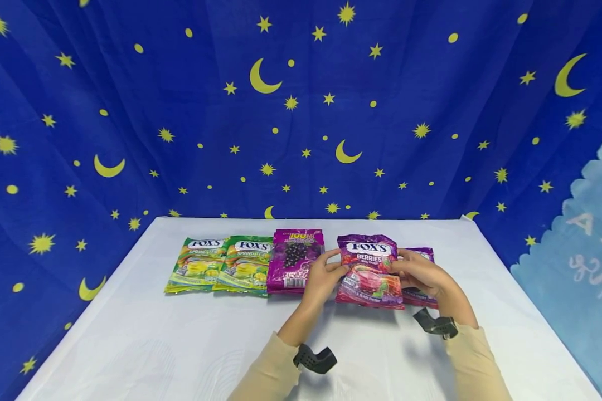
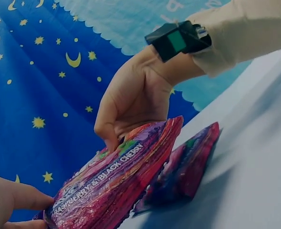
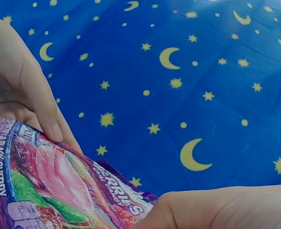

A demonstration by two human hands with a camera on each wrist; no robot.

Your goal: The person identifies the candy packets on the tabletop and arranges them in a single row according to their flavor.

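While both hands, left hand point(image 1: 325, 273) and right hand point(image 1: 417, 273), pinch the berries packet point(image 1: 368, 273) just right of the grape packet point(image 1: 295, 260), it seems not yet laid into the row, another purple packet point(image 1: 423, 298) waiting beneath.

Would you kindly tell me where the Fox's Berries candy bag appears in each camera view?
Head: Berries bag right of centre, held between left hand and right hand.
Left wrist: bottom centre, tilted.
Right wrist: bottom-left corner.
Shared landmark: the bag's "BLACK CHERRY" lettering, plainest in the wrist views.
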